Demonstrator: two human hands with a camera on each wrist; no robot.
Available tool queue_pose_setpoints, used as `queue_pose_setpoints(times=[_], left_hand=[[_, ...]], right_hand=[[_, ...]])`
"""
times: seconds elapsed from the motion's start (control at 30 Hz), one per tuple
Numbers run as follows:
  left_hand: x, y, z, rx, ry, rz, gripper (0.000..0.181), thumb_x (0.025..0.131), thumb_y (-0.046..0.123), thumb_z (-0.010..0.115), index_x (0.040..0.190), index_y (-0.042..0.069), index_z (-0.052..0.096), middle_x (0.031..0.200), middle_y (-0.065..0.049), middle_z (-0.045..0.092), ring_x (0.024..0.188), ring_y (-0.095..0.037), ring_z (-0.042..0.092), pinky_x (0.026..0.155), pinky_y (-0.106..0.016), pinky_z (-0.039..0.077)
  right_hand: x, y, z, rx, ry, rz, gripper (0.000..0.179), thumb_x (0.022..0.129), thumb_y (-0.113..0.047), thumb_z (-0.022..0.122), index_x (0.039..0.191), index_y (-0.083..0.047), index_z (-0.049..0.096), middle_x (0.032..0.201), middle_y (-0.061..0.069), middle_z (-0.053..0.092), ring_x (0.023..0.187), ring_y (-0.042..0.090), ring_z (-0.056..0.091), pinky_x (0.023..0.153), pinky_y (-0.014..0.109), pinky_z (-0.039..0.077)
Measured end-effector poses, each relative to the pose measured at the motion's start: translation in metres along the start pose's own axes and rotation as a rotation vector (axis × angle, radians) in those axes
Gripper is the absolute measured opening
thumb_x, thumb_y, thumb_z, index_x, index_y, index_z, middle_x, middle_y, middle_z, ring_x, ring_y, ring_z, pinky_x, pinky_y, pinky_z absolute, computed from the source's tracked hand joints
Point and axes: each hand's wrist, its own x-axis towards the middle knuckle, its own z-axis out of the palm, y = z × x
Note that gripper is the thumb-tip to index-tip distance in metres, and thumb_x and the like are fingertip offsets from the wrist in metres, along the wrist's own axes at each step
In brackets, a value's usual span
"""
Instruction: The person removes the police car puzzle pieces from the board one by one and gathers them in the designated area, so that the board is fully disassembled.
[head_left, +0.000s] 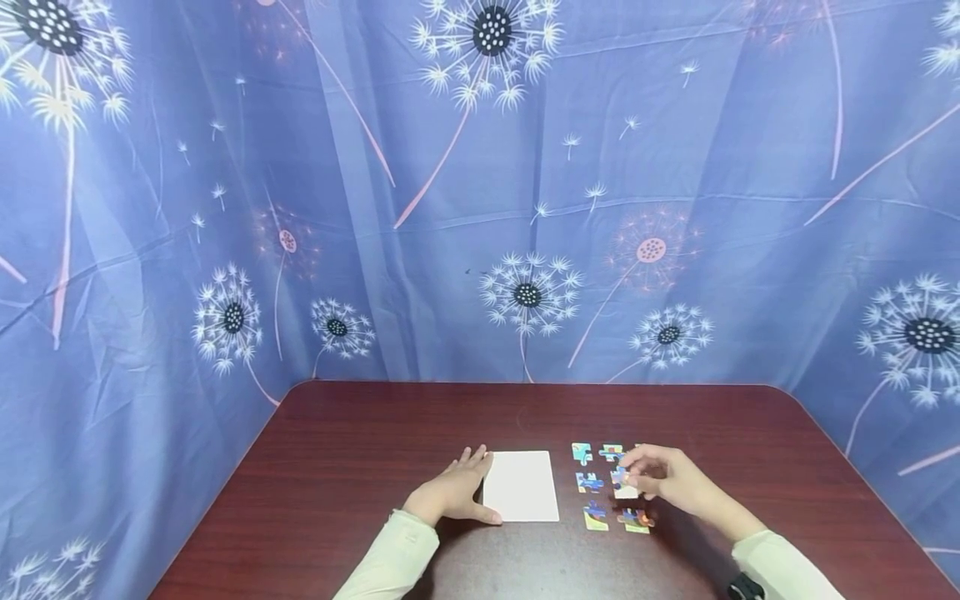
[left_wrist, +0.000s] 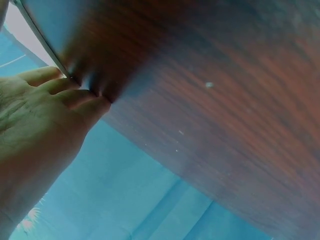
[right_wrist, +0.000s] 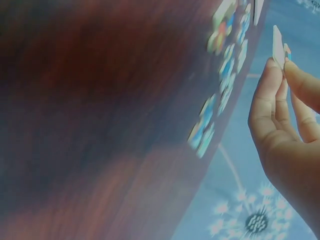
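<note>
My left hand (head_left: pixel 454 490) lies at the left edge of a white square board (head_left: pixel 522 487), its fingers extended and its thumb at the near left corner. The left wrist view shows those fingertips (left_wrist: pixel 65 82) against the board's edge. To the right, my right hand (head_left: pixel 672 478) pinches a small jigsaw piece (right_wrist: pixel 278 47) between thumb and fingers, raised off the table in the right wrist view. Around that hand lie loose, colourful jigsaw pieces, including a top-left piece (head_left: pixel 581 452), a middle-left piece (head_left: pixel 588 482) and a lower-right piece (head_left: pixel 635 521). My right fingers partly cover others.
The dark red wooden table (head_left: pixel 337 467) has rounded far corners. Blue curtains (head_left: pixel 450 275) with dandelion prints hang behind it and along both sides. A dark band (head_left: pixel 746 587) is on the right wrist.
</note>
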Motion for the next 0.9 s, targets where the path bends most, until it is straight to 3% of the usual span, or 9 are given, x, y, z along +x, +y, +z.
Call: queue_pose_setpoints(times=[0.43, 0.73, 0.9], left_hand=[[0.0, 0.0, 0.0, -0.004, -0.001, -0.004, 0.102, 0.075, 0.047, 0.077, 0.15, -0.001, 0.027, 0.157, -0.019, 0.02, 0.144, -0.038, 0.016, 0.115, -0.049, 0.02], [-0.001, 0.0, 0.001, -0.002, -0.005, -0.006, 0.102, 0.076, 0.047, 0.077, 0.15, -0.001, 0.027, 0.157, -0.019, 0.02, 0.144, -0.038, 0.016, 0.115, -0.049, 0.02], [-0.001, 0.001, -0.001, -0.006, -0.006, 0.0, 0.102, 0.076, 0.046, 0.077, 0.15, -0.002, 0.026, 0.157, -0.02, 0.019, 0.144, -0.038, 0.016, 0.115, -0.049, 0.019]], right_hand=[[-0.038, 0.019, -0.03, -0.005, 0.005, 0.026, 0.026, 0.092, -0.006, 0.062, 0.109, 0.013, 0.057, 0.086, 0.005, 0.061, 0.073, 0.008, 0.061, 0.059, 0.035, 0.056], [-0.048, 0.03, -0.03, 0.035, -0.064, 0.042, 0.025, 0.091, -0.005, 0.062, 0.108, 0.014, 0.059, 0.085, 0.003, 0.058, 0.07, 0.007, 0.06, 0.059, 0.033, 0.055], [-0.048, 0.035, -0.027, -0.001, -0.048, 0.021, 0.02, 0.09, -0.003, 0.062, 0.104, 0.012, 0.061, 0.082, 0.003, 0.058, 0.065, 0.004, 0.056, 0.054, 0.028, 0.052]])
